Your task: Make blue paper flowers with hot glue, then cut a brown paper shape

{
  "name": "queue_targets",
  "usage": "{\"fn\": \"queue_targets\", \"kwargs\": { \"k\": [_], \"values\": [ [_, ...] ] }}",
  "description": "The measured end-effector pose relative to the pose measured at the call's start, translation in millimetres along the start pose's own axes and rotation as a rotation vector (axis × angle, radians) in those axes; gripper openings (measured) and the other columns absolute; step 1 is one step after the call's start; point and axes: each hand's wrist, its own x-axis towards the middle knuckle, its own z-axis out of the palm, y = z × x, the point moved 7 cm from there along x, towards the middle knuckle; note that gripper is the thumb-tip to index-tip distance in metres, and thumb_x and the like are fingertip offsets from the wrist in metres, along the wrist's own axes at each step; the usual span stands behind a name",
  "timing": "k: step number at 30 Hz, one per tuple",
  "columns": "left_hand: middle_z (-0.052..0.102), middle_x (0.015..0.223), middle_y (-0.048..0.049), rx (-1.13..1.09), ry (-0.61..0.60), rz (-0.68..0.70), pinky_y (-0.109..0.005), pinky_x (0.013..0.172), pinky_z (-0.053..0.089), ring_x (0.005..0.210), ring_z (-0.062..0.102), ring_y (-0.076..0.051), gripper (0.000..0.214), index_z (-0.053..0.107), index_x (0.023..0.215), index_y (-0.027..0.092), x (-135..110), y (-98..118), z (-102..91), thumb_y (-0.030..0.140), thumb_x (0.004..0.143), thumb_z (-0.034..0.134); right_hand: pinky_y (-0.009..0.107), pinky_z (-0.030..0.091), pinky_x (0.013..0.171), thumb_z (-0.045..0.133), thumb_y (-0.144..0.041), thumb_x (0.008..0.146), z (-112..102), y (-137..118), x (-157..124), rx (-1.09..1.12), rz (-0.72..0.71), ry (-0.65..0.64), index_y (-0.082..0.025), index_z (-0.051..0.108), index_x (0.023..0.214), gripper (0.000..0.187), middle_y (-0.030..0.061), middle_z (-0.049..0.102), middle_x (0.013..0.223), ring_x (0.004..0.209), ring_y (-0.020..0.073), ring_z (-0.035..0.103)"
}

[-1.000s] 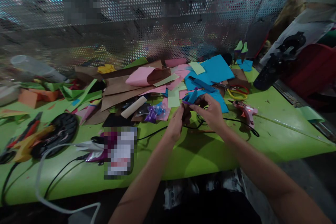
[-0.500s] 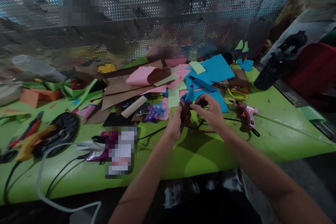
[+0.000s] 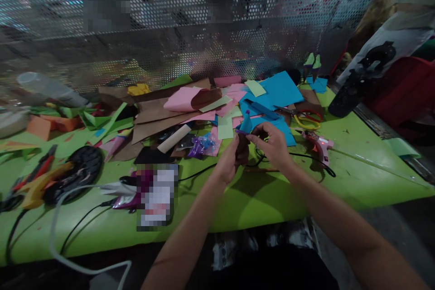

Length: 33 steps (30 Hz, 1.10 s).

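A small blue cone [image 3: 246,122] with a purple tip and a purple band round its base stands up between my hands, above the table. My left hand [image 3: 231,157] is closed round its lower part, thumb at the band; the fingers behind are mostly hidden. With thumb and forefinger, my right hand [image 3: 271,144] pinches the right edge of the purple band. To the right of that hand lies a pink glue gun [image 3: 318,144] with a lit red light. A black cord [image 3: 197,173] passes behind and below both hands.
Scissors [image 3: 306,120] and blue sheets [image 3: 277,90] lie behind the right hand. Brown and pink sheets spread along the perforated metal screen [image 3: 190,36]. A yellow glue gun [image 3: 42,183] rests on a black dish at left. A person [image 3: 401,31] is at far right.
The blue cone has turned slightly between my fingers, and its purple band sits at a slightly different angle. Both hands stay almost in place.
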Motion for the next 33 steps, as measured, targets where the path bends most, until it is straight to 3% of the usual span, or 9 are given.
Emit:
{"fn": "queue_targets", "kwargs": {
  "k": [10,17,21,33],
  "values": [
    [0.030,0.055,0.0098,0.055,0.055,0.069,-0.019,0.043,0.027,0.045,0.024,-0.005,0.061,0.040,0.072,0.021,-2.8,2.0,-4.2,0.074,0.076,0.071,0.030,0.039,0.065,0.075,-0.041,0.087,-0.4,1.8,-0.8,0.016,0.028,0.000,-0.021,0.060,0.077,0.027,-0.0012,0.060,0.077,0.071,0.0153,0.053],
    [0.025,0.051,0.0120,-0.067,0.002,-0.021,-0.018,0.039,0.020,0.041,0.017,-0.004,0.066,0.037,0.070,0.022,-0.6,-0.2,-0.1,0.076,0.069,0.075,0.029,0.040,0.067,0.066,-0.045,0.094,-1.0,-1.5,-0.3,0.053,0.009,-0.021,-0.021,0.059,0.076,0.030,-0.0004,0.060,0.075,0.073,0.0154,0.054],
    [0.027,0.051,0.0121,-0.062,0.008,-0.034,-0.017,0.039,0.019,0.041,0.018,-0.003,0.070,0.034,0.068,0.022,-1.0,0.5,-0.5,0.075,0.065,0.078,0.029,0.042,0.065,0.072,-0.049,0.088,1.3,-2.0,-0.9,0.063,0.041,-0.038,-0.021,0.063,0.080,0.030,0.0009,0.064,0.080,0.072,0.0156,0.055],
    [0.029,0.056,0.0104,0.006,0.013,0.043,-0.019,0.043,0.025,0.045,0.024,-0.005,0.058,0.044,0.073,0.020,-2.6,3.3,-1.6,0.070,0.076,0.073,0.030,0.042,0.067,0.076,-0.054,0.082,0.9,2.8,0.6,0.066,0.073,0.001,-0.022,0.061,0.074,0.037,0.0001,0.063,0.075,0.070,0.0159,0.054]
  ]
}}
